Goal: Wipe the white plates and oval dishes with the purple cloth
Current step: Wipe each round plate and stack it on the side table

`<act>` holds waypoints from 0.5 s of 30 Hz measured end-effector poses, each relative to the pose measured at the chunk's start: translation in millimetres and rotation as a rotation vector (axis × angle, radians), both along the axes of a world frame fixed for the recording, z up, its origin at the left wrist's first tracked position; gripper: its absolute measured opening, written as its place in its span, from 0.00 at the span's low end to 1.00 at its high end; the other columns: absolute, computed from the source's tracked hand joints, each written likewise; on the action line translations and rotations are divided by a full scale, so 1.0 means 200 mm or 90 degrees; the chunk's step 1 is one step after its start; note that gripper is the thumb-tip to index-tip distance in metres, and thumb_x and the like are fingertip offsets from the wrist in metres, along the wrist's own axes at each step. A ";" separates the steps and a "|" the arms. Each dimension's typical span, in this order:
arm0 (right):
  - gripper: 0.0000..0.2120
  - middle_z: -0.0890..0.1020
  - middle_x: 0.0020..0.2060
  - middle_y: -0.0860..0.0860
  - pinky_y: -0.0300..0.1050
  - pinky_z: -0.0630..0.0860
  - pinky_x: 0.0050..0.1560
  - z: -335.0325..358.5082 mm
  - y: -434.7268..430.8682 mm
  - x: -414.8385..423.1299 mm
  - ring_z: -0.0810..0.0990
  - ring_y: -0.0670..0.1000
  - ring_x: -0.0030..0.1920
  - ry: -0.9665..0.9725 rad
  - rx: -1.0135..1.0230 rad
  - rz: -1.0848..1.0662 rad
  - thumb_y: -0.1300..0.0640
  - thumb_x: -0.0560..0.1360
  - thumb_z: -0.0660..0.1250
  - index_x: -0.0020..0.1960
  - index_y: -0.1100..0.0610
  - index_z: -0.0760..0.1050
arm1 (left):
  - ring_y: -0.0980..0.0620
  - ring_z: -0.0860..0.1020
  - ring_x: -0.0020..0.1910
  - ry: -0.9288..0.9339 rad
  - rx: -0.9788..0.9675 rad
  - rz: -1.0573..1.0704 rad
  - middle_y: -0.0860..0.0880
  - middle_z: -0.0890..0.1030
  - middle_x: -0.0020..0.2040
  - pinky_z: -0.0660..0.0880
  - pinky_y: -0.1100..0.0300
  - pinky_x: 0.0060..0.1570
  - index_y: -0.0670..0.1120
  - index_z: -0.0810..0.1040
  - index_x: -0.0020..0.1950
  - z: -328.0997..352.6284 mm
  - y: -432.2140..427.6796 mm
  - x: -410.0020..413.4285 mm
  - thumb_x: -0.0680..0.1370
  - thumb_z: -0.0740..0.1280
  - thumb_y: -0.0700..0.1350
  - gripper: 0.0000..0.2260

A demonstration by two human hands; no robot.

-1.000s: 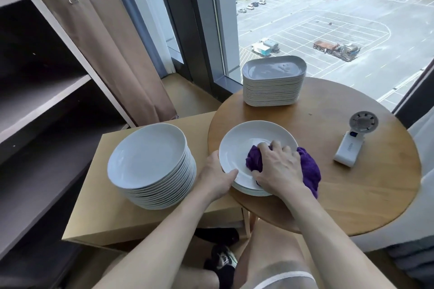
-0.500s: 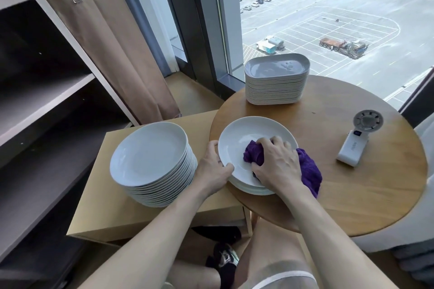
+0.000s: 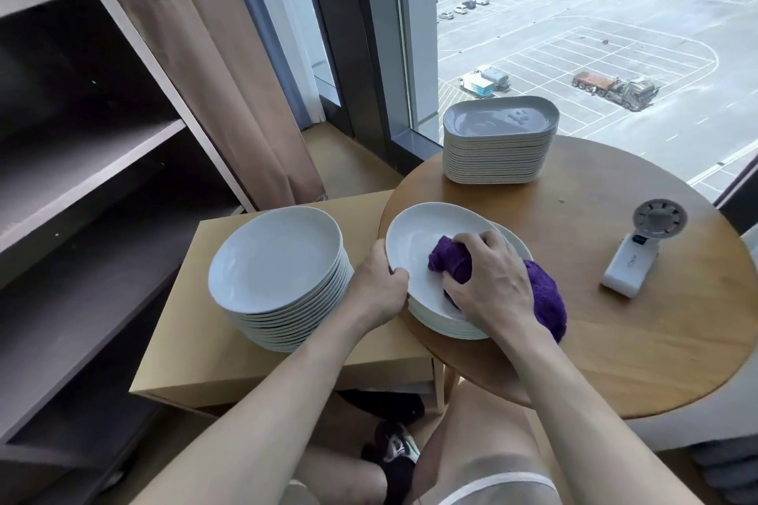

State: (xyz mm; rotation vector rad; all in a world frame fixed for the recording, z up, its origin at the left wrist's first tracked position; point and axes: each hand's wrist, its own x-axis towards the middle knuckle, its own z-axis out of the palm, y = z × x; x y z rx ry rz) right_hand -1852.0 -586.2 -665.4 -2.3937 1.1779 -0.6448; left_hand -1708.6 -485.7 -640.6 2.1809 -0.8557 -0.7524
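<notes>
**Top plate slides left off its pile**

Compared with 0.5 s ago, the top plate [image 3: 426, 234] no longer sits square on the short pile [image 3: 447, 326] beneath it. It has shifted left and looks slightly tipped, so the rim of the next plate shows at its right edge. We take this to mean the wipe of this plate is nearly done. A move to the tall stack [image 3: 275, 262] on the tan stand [image 3: 197, 361] may come next, but that is only our guess.

Our left hand [image 3: 379, 291] pinches the plate's near-left rim, thumb on top and fingers tucked under out of sight. Our right hand [image 3: 488, 283] is closed around the purple cloth [image 3: 451, 262]. It presses a bunched end onto the plate's middle, while the rest trails over the near-right rim onto the round table [image 3: 615, 340].

The plate is plain white, shallow and glossy, with no marks we can see. It sits at the table's left edge, just beside the tall stack. The oval dishes [image 3: 498, 152] stand in 1 stack at the far side by the window, well apart from both hands. The top dish shows a few drops or smears, so we judge they are not yet wiped.
</notes>
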 end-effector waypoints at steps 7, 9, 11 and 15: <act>0.22 0.78 0.53 0.52 0.54 0.76 0.50 0.01 0.03 0.02 0.76 0.57 0.50 -0.061 -0.048 0.030 0.51 0.70 0.76 0.63 0.51 0.78 | 0.45 0.83 0.34 -0.070 -0.037 0.028 0.46 0.83 0.38 0.82 0.41 0.41 0.51 0.74 0.55 0.10 0.16 0.09 0.76 0.57 0.46 0.11; 0.23 0.78 0.53 0.53 0.55 0.77 0.50 0.01 0.02 0.02 0.77 0.58 0.50 -0.076 -0.052 0.024 0.51 0.70 0.77 0.63 0.51 0.78 | 0.46 0.83 0.33 -0.092 -0.055 0.045 0.47 0.82 0.37 0.82 0.41 0.42 0.52 0.74 0.55 0.12 0.21 0.12 0.79 0.59 0.43 0.09; 0.23 0.78 0.54 0.53 0.56 0.77 0.50 0.01 0.03 0.02 0.77 0.58 0.51 -0.099 -0.056 0.020 0.52 0.70 0.77 0.64 0.51 0.77 | 0.43 0.82 0.37 -0.096 -0.084 0.069 0.47 0.81 0.37 0.81 0.38 0.43 0.51 0.76 0.58 0.15 0.27 0.16 0.80 0.59 0.41 0.11; 0.23 0.78 0.54 0.53 0.58 0.77 0.50 0.01 0.05 0.04 0.76 0.57 0.51 -0.151 -0.080 0.030 0.53 0.70 0.77 0.64 0.51 0.77 | 0.56 0.75 0.31 -0.136 -0.126 0.116 0.58 0.77 0.30 0.73 0.53 0.33 0.55 0.75 0.64 0.19 0.41 0.22 0.80 0.60 0.39 0.17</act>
